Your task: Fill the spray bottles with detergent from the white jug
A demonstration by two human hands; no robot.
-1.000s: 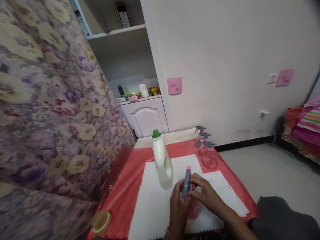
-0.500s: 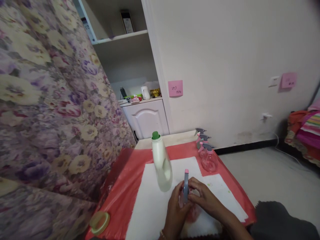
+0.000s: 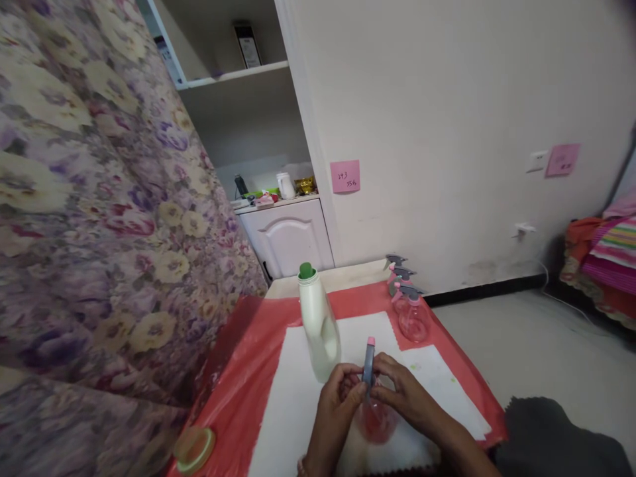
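Observation:
A clear pink spray bottle (image 3: 376,425) stands on the white cloth near the table's front, its grey trigger head (image 3: 368,371) with a pink tip pointing away from me. My left hand (image 3: 338,404) pinches the head from the left, thumb and fingers closed on it. From the right, my right hand (image 3: 405,394) grips the same head and collar; its fingers partly hide the neck. Just beyond my left hand stands a pale green jug (image 3: 319,331) with a green spout and a handle, upright and untouched.
Several similar spray bottles (image 3: 413,322) line the table's right side. A pale green round lid (image 3: 194,449) lies at the front left on the red cover (image 3: 233,371). A floral curtain (image 3: 124,232) hangs to the left; a wall and cabinet (image 3: 291,232) stand behind.
My left hand has shifted from around the bottle's neck to a pinch on the trigger head, fingers bent more. More of the bottle's body shows. The jug stays put.

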